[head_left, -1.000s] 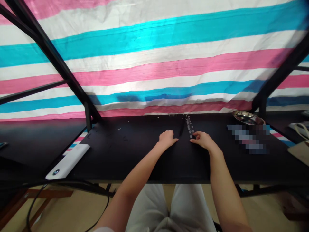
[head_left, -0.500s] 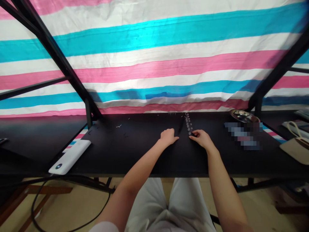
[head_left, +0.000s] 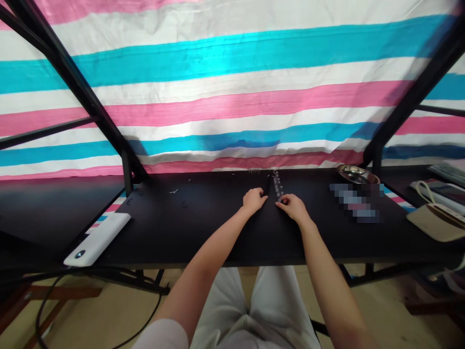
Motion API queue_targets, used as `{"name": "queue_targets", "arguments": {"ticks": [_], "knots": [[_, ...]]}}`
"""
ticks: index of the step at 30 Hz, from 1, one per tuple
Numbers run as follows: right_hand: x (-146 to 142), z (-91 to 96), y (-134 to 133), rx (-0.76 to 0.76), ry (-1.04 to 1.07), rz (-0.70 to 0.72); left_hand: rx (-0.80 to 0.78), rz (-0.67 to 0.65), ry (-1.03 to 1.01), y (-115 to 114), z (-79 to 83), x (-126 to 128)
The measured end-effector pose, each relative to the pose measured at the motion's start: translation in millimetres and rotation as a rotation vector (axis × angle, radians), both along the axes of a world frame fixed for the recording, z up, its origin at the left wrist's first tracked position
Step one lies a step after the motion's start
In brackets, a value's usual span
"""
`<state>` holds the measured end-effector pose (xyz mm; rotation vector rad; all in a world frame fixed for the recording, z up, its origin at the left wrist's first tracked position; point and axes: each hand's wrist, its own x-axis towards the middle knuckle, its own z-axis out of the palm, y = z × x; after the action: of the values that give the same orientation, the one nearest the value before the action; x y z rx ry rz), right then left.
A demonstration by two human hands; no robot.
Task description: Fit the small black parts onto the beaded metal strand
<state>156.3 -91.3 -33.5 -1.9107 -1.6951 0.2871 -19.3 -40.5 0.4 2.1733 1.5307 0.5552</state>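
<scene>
A strand of clear, bead-like pieces [head_left: 277, 185] lies on the black table, running from its back edge toward me. My right hand [head_left: 293, 207] has thumb and fingertips closed at the near end of this strand. To the left, my left hand [head_left: 255, 200] rests low over the table with its fingers curled in and the thumb pointing right. Whether anything is inside those fingers is hidden. Between the hands and a bit farther back is a thin dark item [head_left: 271, 185], hard to make out against the black surface.
On the left lies a white power bank [head_left: 98, 240]. A shiny metal dish [head_left: 358, 174] sits at the back right, with a blurred-out packet [head_left: 356, 203] before it. Farther right is a beige pouch [head_left: 438, 222]. Small white scraps [head_left: 173, 191] and black frame bars surround the table [head_left: 203, 232].
The view has shifted slightly, moving most things left. My left hand has come a little closer to my right hand, which stays at the strand's near end.
</scene>
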Motion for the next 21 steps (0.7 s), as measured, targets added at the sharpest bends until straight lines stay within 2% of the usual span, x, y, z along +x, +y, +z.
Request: {"name": "queue_targets", "arguments": {"ticks": [2,5,9,12,16,21], "knots": [[-6,4.2,-1,0.011,-0.026,0.018,-0.049,-0.013,-0.144,2,-1.7,-3],[-22,12.0,-5,0.035,-0.052,0.086,-0.204,-0.04,-0.441,0,0.5,-10],[-49,22.6,-15,0.086,-0.108,0.281,-0.351,-0.084,-0.684,-16,15.3,-28],[-66,28.9,-24,0.132,-0.126,0.395,-0.363,-0.126,-0.715,-35,32.8,-48],[-83,37.2,-38,0.177,-0.123,0.463,-0.333,-0.125,-0.666,-60,54.3,-74],[-100,52.1,-56,0.143,-0.194,0.519,-0.274,-0.185,-0.554,-84,66.0,-100]]}}
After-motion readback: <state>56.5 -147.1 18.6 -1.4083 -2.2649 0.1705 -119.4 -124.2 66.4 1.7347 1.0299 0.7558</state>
